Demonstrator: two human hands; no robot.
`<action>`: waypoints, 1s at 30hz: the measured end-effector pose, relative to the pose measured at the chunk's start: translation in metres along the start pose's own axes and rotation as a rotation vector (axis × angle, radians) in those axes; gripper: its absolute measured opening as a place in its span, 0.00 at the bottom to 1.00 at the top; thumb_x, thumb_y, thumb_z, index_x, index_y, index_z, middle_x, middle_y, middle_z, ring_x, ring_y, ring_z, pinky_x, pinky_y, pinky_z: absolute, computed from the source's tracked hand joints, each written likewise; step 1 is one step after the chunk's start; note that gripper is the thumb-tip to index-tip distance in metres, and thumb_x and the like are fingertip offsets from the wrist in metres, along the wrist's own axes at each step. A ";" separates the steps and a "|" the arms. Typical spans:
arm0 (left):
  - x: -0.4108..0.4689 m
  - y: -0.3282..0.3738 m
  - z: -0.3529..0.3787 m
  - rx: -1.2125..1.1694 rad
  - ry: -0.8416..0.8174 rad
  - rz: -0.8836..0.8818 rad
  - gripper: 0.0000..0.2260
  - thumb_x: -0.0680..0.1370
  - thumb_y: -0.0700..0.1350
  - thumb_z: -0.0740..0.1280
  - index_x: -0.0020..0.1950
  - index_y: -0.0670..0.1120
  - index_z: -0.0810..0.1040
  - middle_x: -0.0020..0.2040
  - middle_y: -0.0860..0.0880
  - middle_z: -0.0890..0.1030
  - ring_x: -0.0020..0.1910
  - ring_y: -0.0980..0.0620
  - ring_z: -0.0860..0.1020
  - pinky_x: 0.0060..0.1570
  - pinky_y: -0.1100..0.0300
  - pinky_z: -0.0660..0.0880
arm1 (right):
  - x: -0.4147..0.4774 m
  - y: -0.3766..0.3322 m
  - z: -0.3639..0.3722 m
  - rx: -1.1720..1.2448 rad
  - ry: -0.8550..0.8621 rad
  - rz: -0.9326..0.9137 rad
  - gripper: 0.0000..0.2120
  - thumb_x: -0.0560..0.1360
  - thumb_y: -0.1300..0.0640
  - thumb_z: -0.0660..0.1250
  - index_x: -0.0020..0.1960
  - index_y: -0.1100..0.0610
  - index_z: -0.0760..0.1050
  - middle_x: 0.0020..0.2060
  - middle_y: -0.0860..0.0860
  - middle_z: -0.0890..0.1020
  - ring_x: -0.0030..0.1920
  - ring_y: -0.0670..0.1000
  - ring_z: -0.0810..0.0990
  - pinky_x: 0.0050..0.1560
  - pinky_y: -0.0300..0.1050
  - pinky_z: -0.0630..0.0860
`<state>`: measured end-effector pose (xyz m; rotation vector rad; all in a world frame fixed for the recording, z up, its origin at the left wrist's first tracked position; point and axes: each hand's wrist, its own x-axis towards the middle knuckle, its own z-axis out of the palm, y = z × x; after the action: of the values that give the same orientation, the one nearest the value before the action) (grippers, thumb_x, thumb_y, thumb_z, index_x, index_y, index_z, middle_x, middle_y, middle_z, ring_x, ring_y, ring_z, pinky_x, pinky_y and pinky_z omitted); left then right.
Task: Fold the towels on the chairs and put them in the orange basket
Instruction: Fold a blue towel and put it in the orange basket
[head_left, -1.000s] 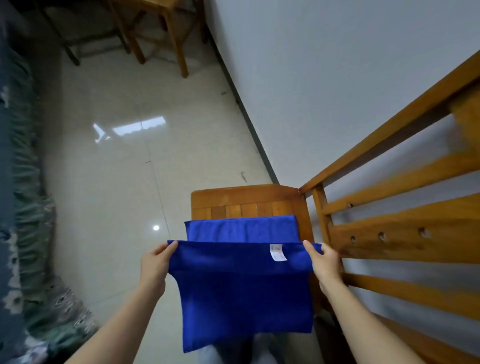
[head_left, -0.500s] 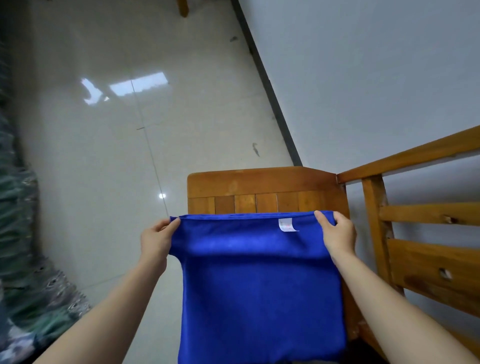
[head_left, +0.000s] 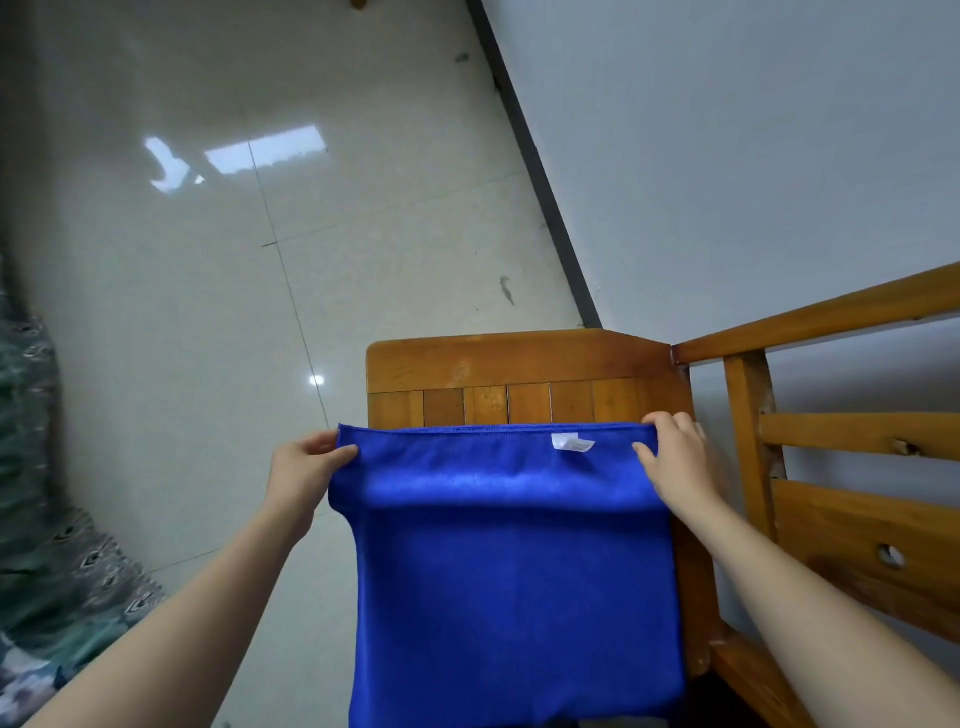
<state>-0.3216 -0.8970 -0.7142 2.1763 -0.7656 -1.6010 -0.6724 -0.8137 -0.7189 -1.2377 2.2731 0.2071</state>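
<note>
While held taut at its two far corners, blue towel (head_left: 514, 571) lies across the wooden chair seat (head_left: 514, 374). Its near part drapes off the seat's near edge, and its hem is partly cut off at the frame's bottom.
Left hand (head_left: 304, 467): thumb and fingers pinch the far-left corner.
Right hand (head_left: 675, 462): fingers curled over the far-right corner, thumb on the cloth, fingertips hidden behind the edge.
White label (head_left: 571, 443): near the right hand, print too small to read.
Towel probably doubled, as two edges seem to run along the top; layers hard to separate.
Chair back rails (head_left: 857, 436): right, cut off by the frame.
Patterned fabric (head_left: 52, 545): left edge, blurred, item not identifiable.
Tiled floor (head_left: 260, 260) beyond.
</note>
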 end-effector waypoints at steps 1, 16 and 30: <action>-0.002 0.002 -0.002 0.033 -0.021 0.018 0.06 0.73 0.31 0.67 0.44 0.41 0.79 0.44 0.42 0.81 0.40 0.45 0.78 0.41 0.56 0.75 | 0.000 -0.003 -0.004 -0.071 -0.022 -0.005 0.15 0.78 0.54 0.62 0.63 0.56 0.71 0.58 0.54 0.73 0.59 0.53 0.71 0.52 0.44 0.72; -0.129 0.120 -0.115 -0.072 -0.412 0.377 0.14 0.65 0.31 0.66 0.27 0.49 0.78 0.36 0.49 0.84 0.35 0.56 0.81 0.36 0.68 0.76 | -0.075 -0.033 -0.182 1.280 -0.016 -0.008 0.12 0.74 0.68 0.64 0.47 0.51 0.74 0.38 0.49 0.83 0.43 0.48 0.81 0.33 0.32 0.77; -0.170 0.171 -0.124 -0.216 -0.183 0.776 0.24 0.72 0.25 0.62 0.29 0.52 0.81 0.33 0.55 0.84 0.38 0.58 0.83 0.45 0.69 0.77 | -0.111 -0.057 -0.244 1.416 0.131 -0.152 0.05 0.67 0.60 0.72 0.41 0.53 0.78 0.37 0.48 0.82 0.50 0.50 0.78 0.55 0.43 0.76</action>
<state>-0.2806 -0.9387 -0.4499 1.3315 -1.2288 -1.3745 -0.6718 -0.8565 -0.4480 -0.5796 1.6534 -1.3210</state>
